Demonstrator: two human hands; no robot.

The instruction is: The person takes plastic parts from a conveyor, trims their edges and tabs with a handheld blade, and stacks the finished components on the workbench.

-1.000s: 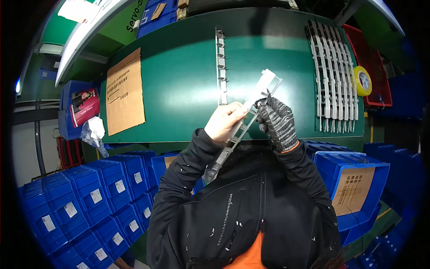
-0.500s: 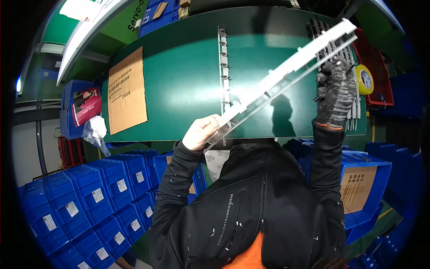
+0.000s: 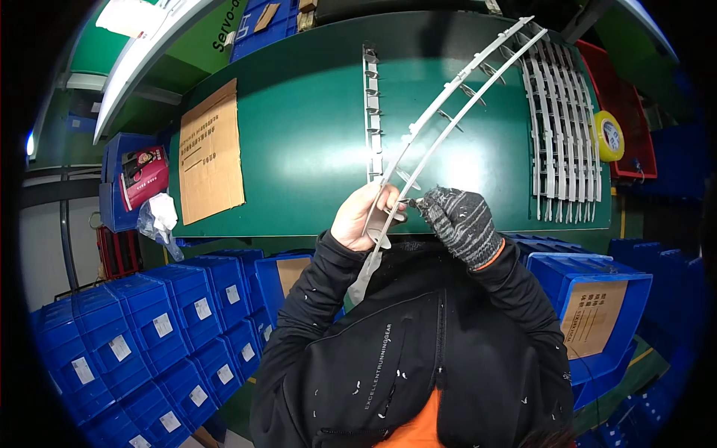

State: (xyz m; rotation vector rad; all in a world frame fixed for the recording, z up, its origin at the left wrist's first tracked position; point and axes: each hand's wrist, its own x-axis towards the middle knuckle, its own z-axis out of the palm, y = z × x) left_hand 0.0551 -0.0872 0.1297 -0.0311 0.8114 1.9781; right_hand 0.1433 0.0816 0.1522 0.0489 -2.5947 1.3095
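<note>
A long pale grey slotted strip [image 3: 442, 101], two rails joined by thin crosspieces, slants from my chest to the far right. My bare left hand [image 3: 364, 216] grips its near end. Beside that hand, my right hand [image 3: 461, 225], in a grey-and-black striped knit glove, has its fingertips pinched together close to the strip's near rail. What is between those fingertips is too small to make out. Behind my left hand, a similar narrow strip [image 3: 374, 112] lies lengthwise on the green table [image 3: 299, 127].
Several similar strips [image 3: 562, 142] lie side by side at the table's right, next to a yellow tape roll [image 3: 610, 136] and a red tray [image 3: 641, 149]. A cardboard sheet [image 3: 213, 153] lies at left. Blue crates [image 3: 153, 325] are stacked below left, with another blue crate [image 3: 624, 299] below right.
My right hand has left the strip's far part and come down near my left hand. The strip has turned steeper, showing its crosspieces, and its near end is closer to my chest.
</note>
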